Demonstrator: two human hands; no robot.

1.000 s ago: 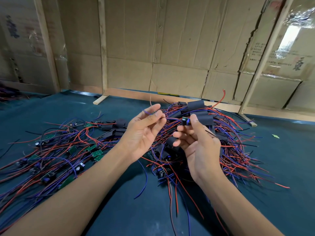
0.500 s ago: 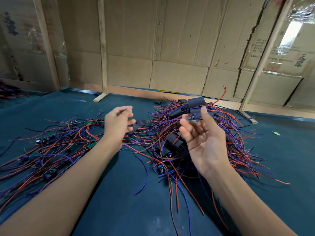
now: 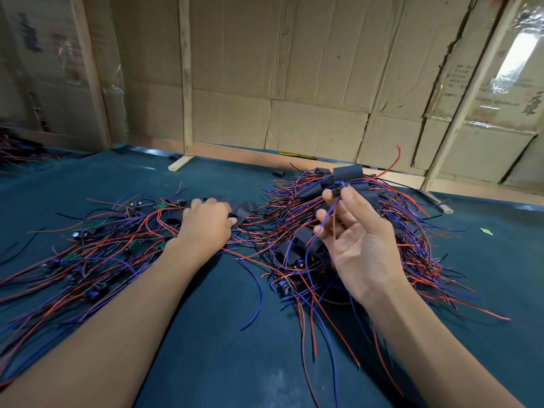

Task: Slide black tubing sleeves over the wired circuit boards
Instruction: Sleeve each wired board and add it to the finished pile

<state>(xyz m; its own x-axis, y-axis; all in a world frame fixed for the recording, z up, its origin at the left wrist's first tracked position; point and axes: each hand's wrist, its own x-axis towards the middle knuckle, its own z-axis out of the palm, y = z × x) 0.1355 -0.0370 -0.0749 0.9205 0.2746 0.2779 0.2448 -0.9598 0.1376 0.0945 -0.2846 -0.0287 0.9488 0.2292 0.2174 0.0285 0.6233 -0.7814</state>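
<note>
My right hand [image 3: 357, 240] is raised palm-up over the right pile and pinches a small wired circuit board [image 3: 338, 188] between thumb and forefinger; its blue wire hangs down across my fingers. My left hand [image 3: 206, 223] reaches down, palm-down, onto a cluster of flat black tubing sleeves [image 3: 245, 209] lying between the two piles; its fingertips are on them, and whether they grip one is hidden. The left pile [image 3: 88, 254] holds bare green boards with red and blue wires. The right pile [image 3: 391, 231] holds boards with black sleeves on them.
A dark teal mat [image 3: 223, 334] covers the table. Cardboard walls with wooden battens [image 3: 185, 78] stand along the far edge. A loose black sleeve [image 3: 279, 173] lies near the back. More wires [image 3: 14, 151] sit at the far left.
My left hand let go of the wire, swung left and dropped down onto the black sleeves. My right hand stayed raised with the board and turned palm-up.
</note>
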